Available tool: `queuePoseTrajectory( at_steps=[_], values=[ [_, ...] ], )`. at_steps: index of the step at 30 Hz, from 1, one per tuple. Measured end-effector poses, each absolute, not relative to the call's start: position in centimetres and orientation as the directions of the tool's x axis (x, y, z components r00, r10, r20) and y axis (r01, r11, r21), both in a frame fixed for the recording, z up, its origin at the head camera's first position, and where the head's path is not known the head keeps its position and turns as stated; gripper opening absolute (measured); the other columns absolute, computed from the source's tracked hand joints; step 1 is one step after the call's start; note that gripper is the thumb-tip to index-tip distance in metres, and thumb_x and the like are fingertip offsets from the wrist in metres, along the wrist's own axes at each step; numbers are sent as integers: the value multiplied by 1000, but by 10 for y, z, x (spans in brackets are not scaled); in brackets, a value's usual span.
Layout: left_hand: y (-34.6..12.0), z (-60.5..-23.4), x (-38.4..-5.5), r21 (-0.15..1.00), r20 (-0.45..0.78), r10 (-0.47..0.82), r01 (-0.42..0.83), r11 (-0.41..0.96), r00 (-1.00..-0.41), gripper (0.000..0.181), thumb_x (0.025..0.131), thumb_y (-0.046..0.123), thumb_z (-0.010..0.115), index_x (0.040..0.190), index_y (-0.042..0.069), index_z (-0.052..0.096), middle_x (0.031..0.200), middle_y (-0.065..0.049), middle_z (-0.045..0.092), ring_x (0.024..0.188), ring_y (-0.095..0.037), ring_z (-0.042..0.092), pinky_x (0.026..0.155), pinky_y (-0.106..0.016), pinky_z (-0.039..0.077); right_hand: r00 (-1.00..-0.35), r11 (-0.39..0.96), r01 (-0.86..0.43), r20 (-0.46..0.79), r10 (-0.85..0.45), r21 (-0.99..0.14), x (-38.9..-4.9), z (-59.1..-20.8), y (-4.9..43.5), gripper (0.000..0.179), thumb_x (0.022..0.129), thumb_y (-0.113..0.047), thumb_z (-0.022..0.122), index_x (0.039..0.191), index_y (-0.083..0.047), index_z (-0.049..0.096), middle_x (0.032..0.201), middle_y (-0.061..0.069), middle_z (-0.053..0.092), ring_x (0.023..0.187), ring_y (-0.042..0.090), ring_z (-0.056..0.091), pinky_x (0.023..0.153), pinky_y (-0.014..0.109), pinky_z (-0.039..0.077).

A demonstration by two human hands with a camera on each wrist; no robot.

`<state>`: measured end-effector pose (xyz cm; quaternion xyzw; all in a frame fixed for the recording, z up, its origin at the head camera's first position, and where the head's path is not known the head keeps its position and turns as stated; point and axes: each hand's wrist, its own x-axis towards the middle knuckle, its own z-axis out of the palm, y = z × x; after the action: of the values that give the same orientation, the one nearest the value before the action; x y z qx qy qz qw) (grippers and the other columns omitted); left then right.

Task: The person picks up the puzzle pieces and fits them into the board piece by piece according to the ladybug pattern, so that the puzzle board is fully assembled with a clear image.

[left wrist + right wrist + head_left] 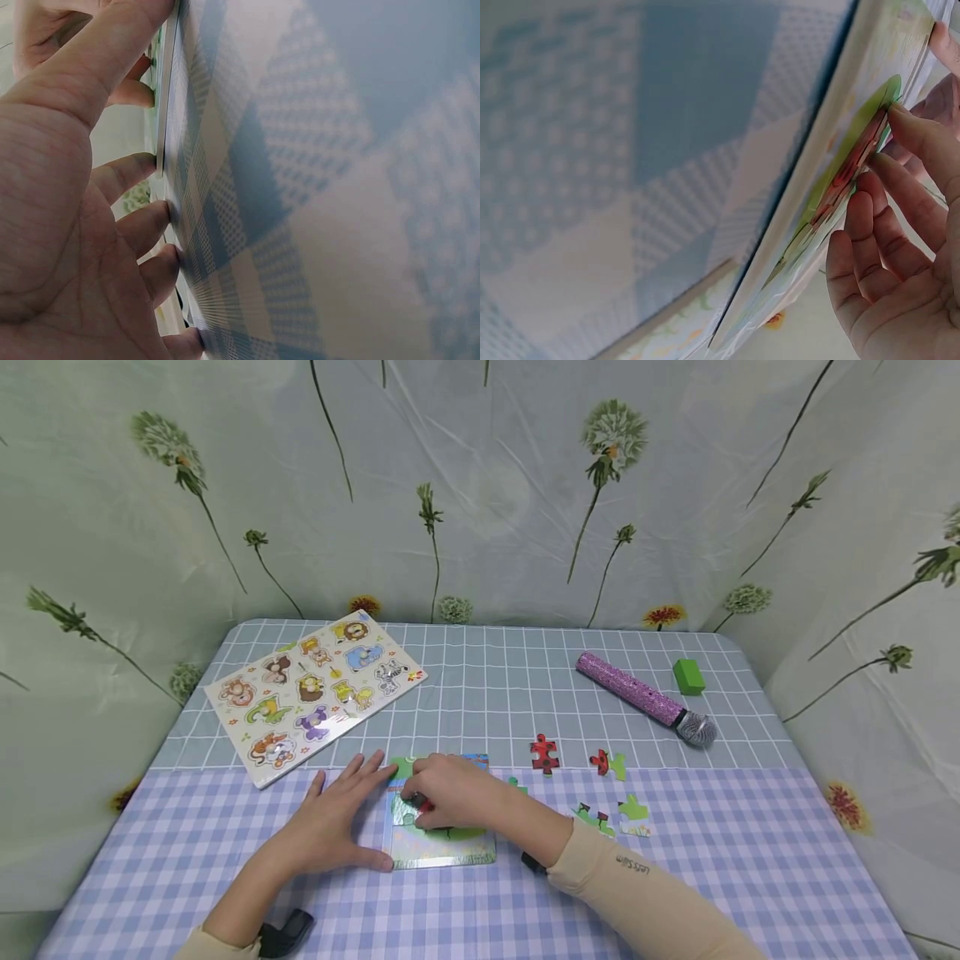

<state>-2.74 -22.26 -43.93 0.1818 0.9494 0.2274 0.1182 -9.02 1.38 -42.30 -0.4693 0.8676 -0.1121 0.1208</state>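
A square puzzle board (442, 857) with a green and blue picture lies on the checked cloth. Spread fingers of my left hand (322, 827) rest along its left side, thumb at the lower left corner and index fingertip near the upper left. In the left wrist view the left hand (67, 225) touches the board's edge and the cloth. My right hand (457, 793) is over the board, thumb and index finger pinching a red and dark puzzle piece (423, 805) at its surface. The right wrist view shows red parts (847, 169) under those fingertips; the piece's outline is partly hidden.
Loose puzzle pieces lie right of the board, among them a red spotted one (544, 755) and a green one (633, 808). An animal puzzle board (315, 689) sits back left. Back right are a purple microphone (633, 687) and a green block (688, 677).
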Motion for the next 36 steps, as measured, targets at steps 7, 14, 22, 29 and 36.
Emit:
queuePoseTrajectory(
  at_steps=[7,14,22,29,36],
  values=[
    [-223,-439,-27,474,-145,398,290,831,-906,130,60,75,92,167,23,40,179,-11,28,163,-49,26,118,-89,12,-538,543,-777,-112,-835,-318,-91,-423,13,33,91,-33,87,121,-19,82,103,-7,72,84,2,56,79,19,50],
    [-223,-439,-27,470,-142,398,292,833,-906,130,60,76,91,167,23,40,179,-11,28,163,-50,26,118,-89,13,-518,521,-802,-94,-850,-293,-90,-423,14,34,91,-35,88,122,-21,82,98,-7,70,78,2,51,71,17,44],
    [-224,-440,-27,468,-135,402,299,831,-906,130,60,76,91,167,24,39,179,-11,29,163,-50,26,117,-90,13,-505,507,-820,-82,-859,-264,-89,-424,14,35,91,-37,87,122,-22,82,98,-7,69,77,2,50,69,18,43],
    [-224,-442,-26,472,-137,401,296,830,-906,130,61,77,91,168,25,38,179,-10,28,163,-49,25,118,-89,12,-516,525,-802,-114,-849,-284,-91,-424,17,38,94,-41,84,126,-24,80,99,-8,67,79,3,51,72,18,44],
    [-223,-442,-27,468,-136,401,298,832,-906,130,61,77,90,168,26,38,179,-11,28,163,-49,25,118,-89,12,-564,566,-757,-111,-818,-325,-98,-414,32,35,97,-38,81,128,-22,79,103,-4,70,83,6,56,75,22,50]
  ],
)
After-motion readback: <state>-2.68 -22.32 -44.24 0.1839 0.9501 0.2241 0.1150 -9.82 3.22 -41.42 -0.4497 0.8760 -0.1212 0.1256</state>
